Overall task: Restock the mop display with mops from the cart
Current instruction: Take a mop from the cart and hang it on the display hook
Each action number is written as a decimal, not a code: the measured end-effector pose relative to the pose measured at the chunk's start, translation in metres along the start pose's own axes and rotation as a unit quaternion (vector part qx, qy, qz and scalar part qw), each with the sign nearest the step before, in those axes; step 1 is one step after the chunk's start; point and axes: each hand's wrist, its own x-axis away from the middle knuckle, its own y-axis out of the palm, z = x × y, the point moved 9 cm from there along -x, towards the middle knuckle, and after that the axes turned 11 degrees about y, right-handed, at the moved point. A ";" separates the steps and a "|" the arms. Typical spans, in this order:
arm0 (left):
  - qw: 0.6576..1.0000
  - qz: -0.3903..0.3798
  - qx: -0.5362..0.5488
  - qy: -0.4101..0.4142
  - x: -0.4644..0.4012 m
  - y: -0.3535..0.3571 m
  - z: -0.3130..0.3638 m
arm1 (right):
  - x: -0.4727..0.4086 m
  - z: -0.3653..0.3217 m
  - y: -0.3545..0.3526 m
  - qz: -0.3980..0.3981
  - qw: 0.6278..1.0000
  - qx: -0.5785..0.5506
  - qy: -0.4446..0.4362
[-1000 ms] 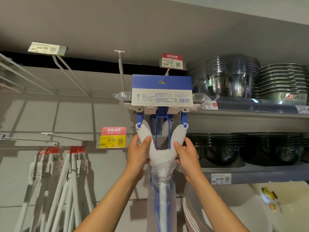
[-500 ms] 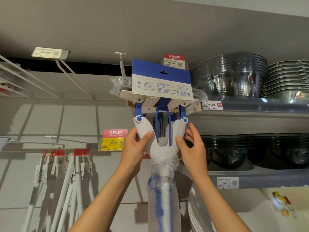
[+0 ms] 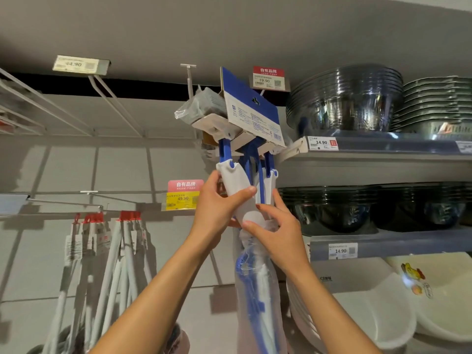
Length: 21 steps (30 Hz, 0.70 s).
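Note:
I hold a blue and white mop up against the display wall, its head turned to the left. A blue and white cardboard label with a hang hole tops the head. My left hand grips the white yoke from the left. My right hand holds the neck just below, fingers round the top of the clear plastic sleeve that covers the handle. A white display hook juts out just left of the label. The cart is out of view.
Several white mop handles with red tags hang from a hook at lower left. Empty wire hooks reach out at upper left. Shelves on the right carry stacked dark bowls and white basins. Price tags hang on the wall.
The mop head has twisted leftward and tilted, so the label now faces right. My right hand dropped from the yoke's right arm to the neck. My view moved closer.

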 end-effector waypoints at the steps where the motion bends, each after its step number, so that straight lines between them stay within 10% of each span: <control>1: 1.000 -0.003 -0.008 -0.003 0.000 0.000 0.003 | 0.003 -0.002 0.000 0.000 1.000 -0.009 -0.003; 10: 0.994 -0.031 0.028 -0.102 0.019 -0.011 -0.009 | 0.016 -0.028 -0.005 -0.045 0.982 -0.183 -0.019; 21: 0.944 0.029 0.237 -0.227 0.020 0.001 -0.022 | 0.043 -0.020 0.020 -0.164 0.871 -0.453 0.094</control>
